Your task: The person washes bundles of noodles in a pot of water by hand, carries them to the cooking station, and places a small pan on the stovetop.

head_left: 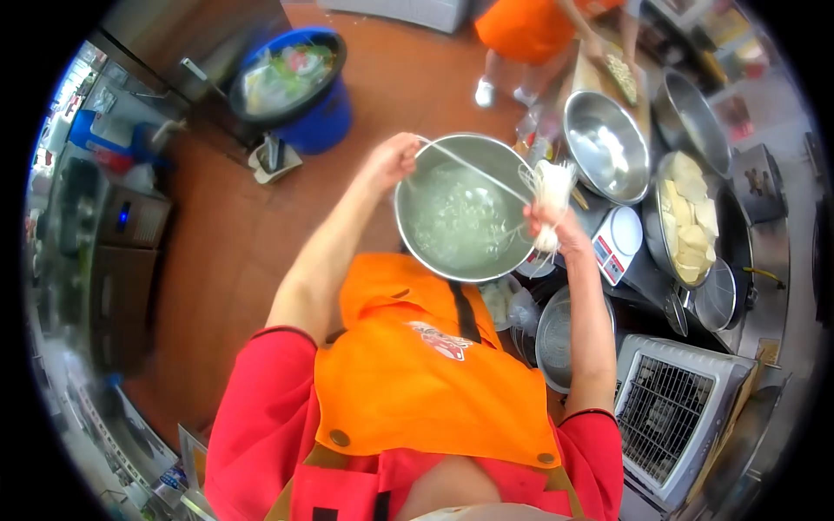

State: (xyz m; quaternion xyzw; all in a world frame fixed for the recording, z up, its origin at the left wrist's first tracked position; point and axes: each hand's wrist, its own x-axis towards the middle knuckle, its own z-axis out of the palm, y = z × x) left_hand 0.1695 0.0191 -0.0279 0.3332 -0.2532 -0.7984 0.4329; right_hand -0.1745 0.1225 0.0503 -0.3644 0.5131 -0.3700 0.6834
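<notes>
A large metal pot [465, 213] with cloudy liquid and pale strands in it stands in front of me. My left hand [395, 161] is closed at the pot's upper left rim, pinching the end of a thin white strand. That strand runs taut across the pot's opening to my right hand [556, 221]. Wrapped in my right hand, over the pot's right rim, is a bundle of thin white strands [554, 187] with loose ends hanging out. A white and red kitchen scale [618, 239] lies just right of that hand.
Right of the pot are an empty steel bowl [606, 148], a bowl of pale slabs [686, 217], a strainer [715, 295] and a metal basin [560, 339]. A co-worker [530, 30] stands beyond. A blue bin [317, 122] stands on the floor, upper left.
</notes>
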